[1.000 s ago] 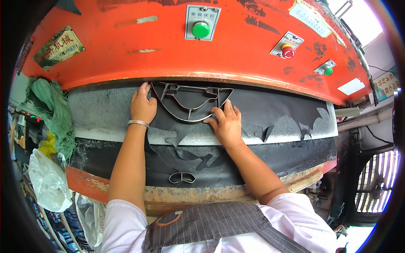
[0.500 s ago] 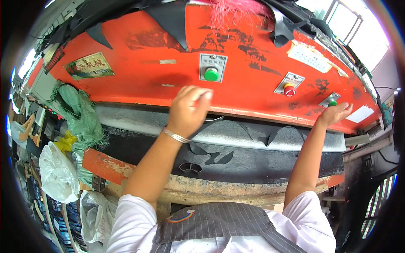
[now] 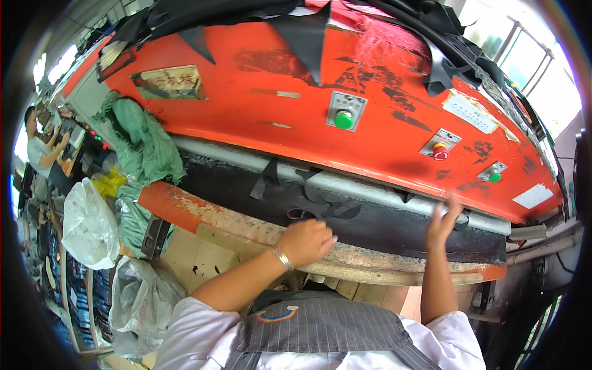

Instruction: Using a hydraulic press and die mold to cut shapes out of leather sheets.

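Note:
My left hand [image 3: 310,242], with a silver bangle at the wrist, is closed at the front edge of the black machine bed [image 3: 394,231]. Its fingertips are hidden, so what they hold, if anything, does not show. Just beyond it lies a small, dark cutting die [image 3: 300,214]. Black sheet offcuts [image 3: 343,211] lie around the die. Over the bed's right part, my right hand [image 3: 441,227] is open with fingers apart and raised. A thin curved rim [image 3: 462,220] shows right beside it; whether they touch I cannot tell.
The red press beam [image 3: 259,105] spans the far side, carrying a green button [image 3: 343,119], a red stop button [image 3: 439,152] and another green button [image 3: 494,177]. Left are a green woven sack [image 3: 139,142] and white plastic bags [image 3: 89,225]. A person [image 3: 43,151] stands far left.
My left hand has come down from below the middle green button to the bed's front edge. The right hand has dropped from the far-right button. The view has shifted; more bed shows.

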The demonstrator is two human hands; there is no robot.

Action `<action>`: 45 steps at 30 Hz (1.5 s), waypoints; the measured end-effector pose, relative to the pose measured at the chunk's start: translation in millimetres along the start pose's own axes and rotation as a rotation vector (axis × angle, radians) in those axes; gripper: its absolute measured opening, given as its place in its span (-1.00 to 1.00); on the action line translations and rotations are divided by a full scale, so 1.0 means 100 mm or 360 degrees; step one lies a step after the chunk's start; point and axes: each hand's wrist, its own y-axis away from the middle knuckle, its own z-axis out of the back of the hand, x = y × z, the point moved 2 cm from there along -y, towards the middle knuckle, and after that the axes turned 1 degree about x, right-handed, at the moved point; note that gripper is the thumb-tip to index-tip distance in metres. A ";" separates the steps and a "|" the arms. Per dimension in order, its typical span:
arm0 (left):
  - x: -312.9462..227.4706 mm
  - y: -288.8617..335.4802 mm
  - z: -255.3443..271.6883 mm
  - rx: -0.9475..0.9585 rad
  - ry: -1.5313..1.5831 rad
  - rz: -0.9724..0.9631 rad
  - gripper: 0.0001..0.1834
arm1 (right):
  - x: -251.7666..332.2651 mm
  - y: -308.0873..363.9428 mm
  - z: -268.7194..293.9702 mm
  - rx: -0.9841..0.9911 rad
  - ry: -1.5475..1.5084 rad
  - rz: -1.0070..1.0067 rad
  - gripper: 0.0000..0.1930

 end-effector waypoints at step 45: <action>0.86 0.83 0.01 -0.0181 -0.0192 0.0202 -0.55 | 2.49 -1.02 -1.51 0.1199 -0.0001 0.2282 -0.75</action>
